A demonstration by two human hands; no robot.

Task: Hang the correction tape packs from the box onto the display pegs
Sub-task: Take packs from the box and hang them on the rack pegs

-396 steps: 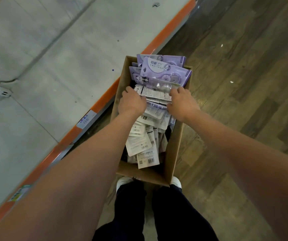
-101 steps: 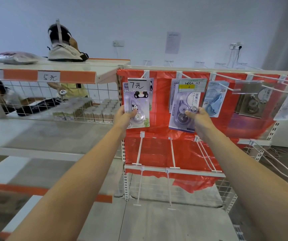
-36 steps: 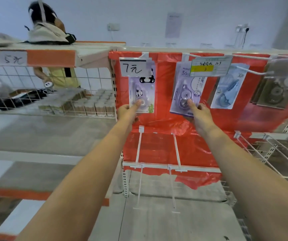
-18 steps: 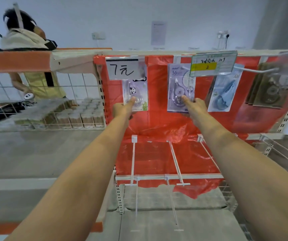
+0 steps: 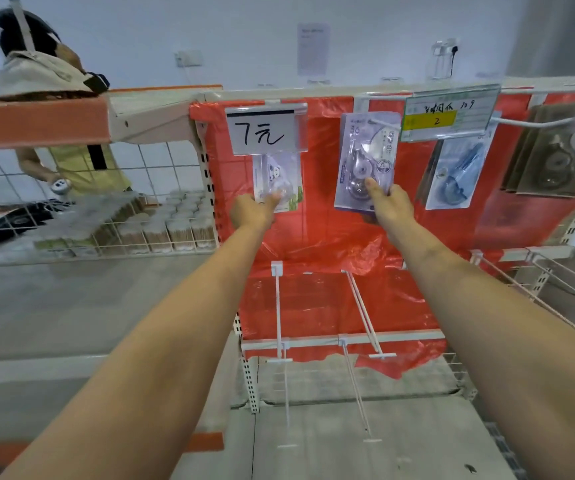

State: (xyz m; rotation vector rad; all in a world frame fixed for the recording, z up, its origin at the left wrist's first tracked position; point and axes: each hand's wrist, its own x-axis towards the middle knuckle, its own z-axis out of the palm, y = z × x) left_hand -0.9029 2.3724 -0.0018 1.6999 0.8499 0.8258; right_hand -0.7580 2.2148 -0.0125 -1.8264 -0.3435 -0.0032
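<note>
Two correction tape packs hang against the red-backed display. My left hand [image 5: 253,213] pinches the lower edge of the panda pack [image 5: 281,180], which hangs under a price card reading 7 [image 5: 265,135]. My right hand [image 5: 388,202] grips the bottom of a purple pack [image 5: 365,157], thumb on its front; the pack's top is up at a white peg [image 5: 521,123] beside a yellow-striped price tag [image 5: 449,116]. The box is out of view.
Blue packs [image 5: 456,178] and brown-carded packs [image 5: 549,157] hang further right. Bare white pegs [image 5: 279,306] jut toward me below my hands. A wire shelf of small tubs [image 5: 161,223] sits at left, with another person [image 5: 50,98] behind it.
Both hands have held their packs at the top pegs over the last second. The view shifted slightly and the purple pack sits a little straighter on its peg.
</note>
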